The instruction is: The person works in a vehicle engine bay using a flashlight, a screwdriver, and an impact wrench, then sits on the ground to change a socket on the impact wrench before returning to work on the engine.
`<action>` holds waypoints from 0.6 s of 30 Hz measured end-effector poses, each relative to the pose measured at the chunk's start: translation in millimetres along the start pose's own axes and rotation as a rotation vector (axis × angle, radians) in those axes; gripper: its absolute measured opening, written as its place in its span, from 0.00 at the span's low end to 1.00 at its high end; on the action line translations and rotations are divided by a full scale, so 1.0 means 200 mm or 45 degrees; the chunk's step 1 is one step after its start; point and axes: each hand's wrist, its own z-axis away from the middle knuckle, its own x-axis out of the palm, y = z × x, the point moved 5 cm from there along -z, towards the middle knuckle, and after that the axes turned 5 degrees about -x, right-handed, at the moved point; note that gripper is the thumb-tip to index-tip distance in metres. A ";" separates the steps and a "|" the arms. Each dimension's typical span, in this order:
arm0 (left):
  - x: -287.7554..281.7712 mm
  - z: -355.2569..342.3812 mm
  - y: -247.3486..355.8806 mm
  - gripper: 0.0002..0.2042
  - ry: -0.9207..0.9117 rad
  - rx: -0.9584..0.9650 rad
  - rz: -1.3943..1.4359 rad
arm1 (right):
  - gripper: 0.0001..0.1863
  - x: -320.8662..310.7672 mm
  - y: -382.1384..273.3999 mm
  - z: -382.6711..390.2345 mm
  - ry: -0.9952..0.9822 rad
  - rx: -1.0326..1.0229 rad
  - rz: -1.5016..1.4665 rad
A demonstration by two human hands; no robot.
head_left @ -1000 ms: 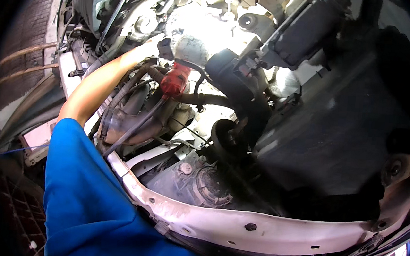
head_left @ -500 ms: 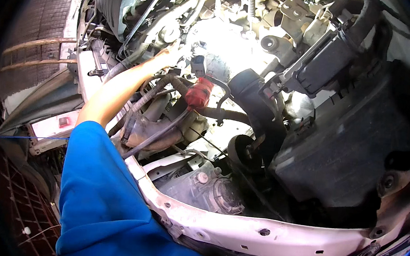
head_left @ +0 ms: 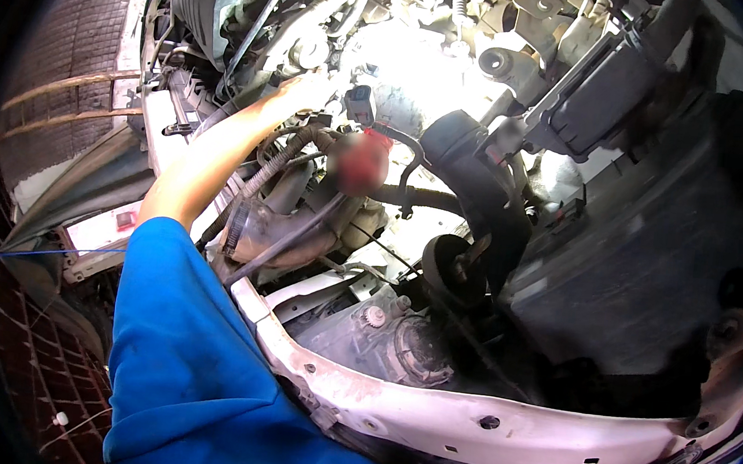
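Note:
My left hand (head_left: pixel 309 92) reaches deep into a car's engine bay, its forearm bare below a blue sleeve (head_left: pixel 192 367). It lies among the hoses and metal parts beside a pale round fitting (head_left: pixel 310 52). Strong glare washes out the fingers, so their grip and anything in them cannot be made out. Just right of the hand stands a dark plug connector (head_left: pixel 360 106). Below that is a rounded red piece (head_left: pixel 360 162), blurred, with a grey cable (head_left: pixel 287 240) running down from it. My right hand is not in view.
A pale body crossbar (head_left: pixel 460 430) spans the front edge, with a headlamp housing (head_left: pixel 380 334) behind it. Ribbed hoses (head_left: pixel 271 170) run under my forearm. A black air duct (head_left: pixel 475 161) and large dark box (head_left: pixel 642 273) fill the right side.
The view has shifted slightly, so the parts on the right sit a little farther right. My left hand stays at nearly the same spot by the round fitting.

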 end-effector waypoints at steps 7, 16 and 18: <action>0.01 -0.01 -0.03 0.26 -0.043 -0.033 -0.105 | 0.12 0.00 0.01 0.01 0.038 -0.017 0.040; 0.09 0.12 -0.15 0.29 0.173 -0.056 -1.175 | 0.13 0.00 0.01 0.00 0.074 -0.045 0.083; 0.10 0.09 -0.13 0.28 0.259 0.027 -1.181 | 0.14 0.00 0.00 -0.03 0.091 -0.058 0.108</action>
